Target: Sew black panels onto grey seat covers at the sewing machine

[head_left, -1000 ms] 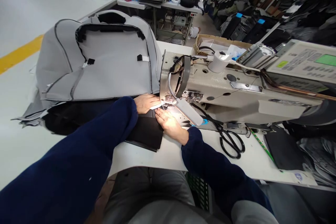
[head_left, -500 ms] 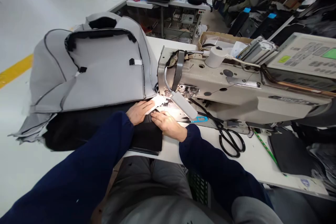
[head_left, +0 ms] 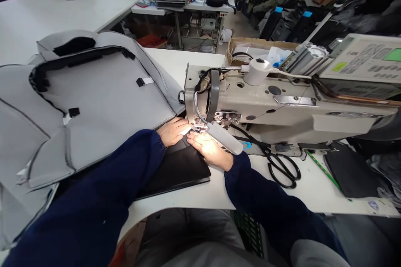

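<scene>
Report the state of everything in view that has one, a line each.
Left hand: resting on the work, grip unclear.
Right hand: resting on the black material, grip unclear.
Black material: lying layered, partly under the hands.
Gray fabric piece: spread out, left of the machine.
Lamp: lit.
Display: glowing green.
Cardboard box: open.
Scissors: lying unheld.

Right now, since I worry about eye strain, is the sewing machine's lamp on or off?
On: the lamp casts a bright glow onto the right hand.
</scene>
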The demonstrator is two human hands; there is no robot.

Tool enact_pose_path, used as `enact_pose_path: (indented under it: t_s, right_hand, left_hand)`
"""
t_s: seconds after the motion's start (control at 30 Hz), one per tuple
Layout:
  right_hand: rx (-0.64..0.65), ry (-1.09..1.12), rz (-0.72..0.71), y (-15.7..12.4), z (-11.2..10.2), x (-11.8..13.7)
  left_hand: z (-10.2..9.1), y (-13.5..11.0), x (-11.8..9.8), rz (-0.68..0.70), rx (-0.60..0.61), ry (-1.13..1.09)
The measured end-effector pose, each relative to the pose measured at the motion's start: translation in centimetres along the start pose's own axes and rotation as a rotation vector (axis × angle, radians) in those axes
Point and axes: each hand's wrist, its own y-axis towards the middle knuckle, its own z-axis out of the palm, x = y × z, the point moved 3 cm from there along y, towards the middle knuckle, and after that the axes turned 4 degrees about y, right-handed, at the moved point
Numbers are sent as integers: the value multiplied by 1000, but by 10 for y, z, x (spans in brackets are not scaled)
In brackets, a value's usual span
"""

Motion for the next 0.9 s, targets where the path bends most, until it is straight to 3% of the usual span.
enact_pose_path:
  t_s: [0.23, 0.43, 0.53, 0.63, 0.7, 0.8, 0.9]
  right_hand:
    - [63, 48, -69, 3, -11, -1]
    - [37, 148, -45, -10, -20, -3]
    - [-6, 171, -15, -26, -25, -5]
    - [-244, 61, 163, -43, -41, -9]
    - [-404, -67, 363, -49, -54, -15]
    - [-398, -137, 557, -43, -69, -25]
    - [-351, -20, 591, -35, -79, -31]
  left_hand:
    - [-2, -17, -23, -153, -49, -39]
    - [-1, -13, -53, -328, -55, 101]
    - [-5, -7, -57, -241, -43, 179]
    - [-6, -4, -55, -36, 8, 189]
    - [-4, -6, -51, 5, 0, 172]
    - [1, -11, -47, -70, -86, 115]
    - [5, -16, -45, -135, -162, 58]
